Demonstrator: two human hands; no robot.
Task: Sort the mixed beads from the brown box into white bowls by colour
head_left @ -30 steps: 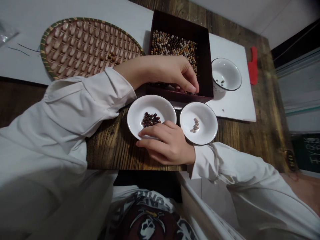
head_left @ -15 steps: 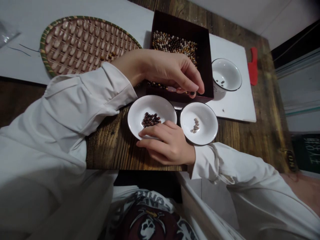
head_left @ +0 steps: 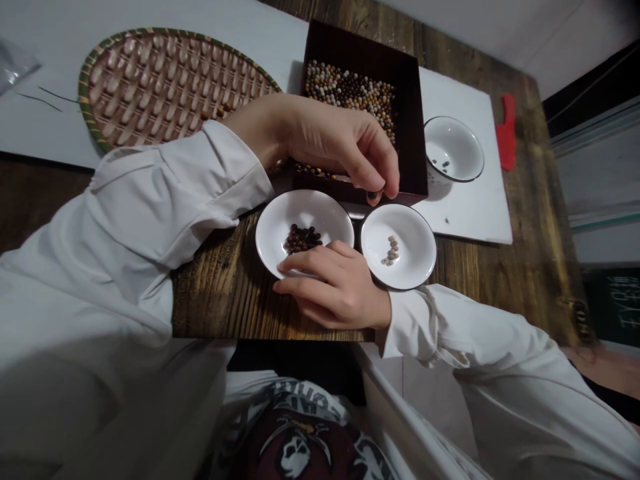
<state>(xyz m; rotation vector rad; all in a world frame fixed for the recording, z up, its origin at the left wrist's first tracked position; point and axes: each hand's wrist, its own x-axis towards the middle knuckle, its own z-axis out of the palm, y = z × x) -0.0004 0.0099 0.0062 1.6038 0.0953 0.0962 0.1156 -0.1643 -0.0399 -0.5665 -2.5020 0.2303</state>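
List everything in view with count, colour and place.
Table: one, brown, centre.
Board: one, white, on table.
Box: one, maroon, on board.
Mixed beads: uncountable, several colours, inside box.
Tray: one, brown, left of box.
Tan beads: few, tan, on tray.
Larger bowl: one, white, nearer than box.
Dark beads: many, brown, inside.
Smaller bowl: one, white, right of larger bowl.
Pale beads: several, whitish, inside.
Cup: one, white, right of box.
Grey beads: few, grey, inside.
Red object: one, red, right of cup.
Bag: one, clear, far left.
Threads: two, dark, left of tray.
Held bead: one, dark, in left hand.
Sleeves: two, white, both sides.
Left hand: one, bare, over box.
Right hand: one, bare, at larger bowl.
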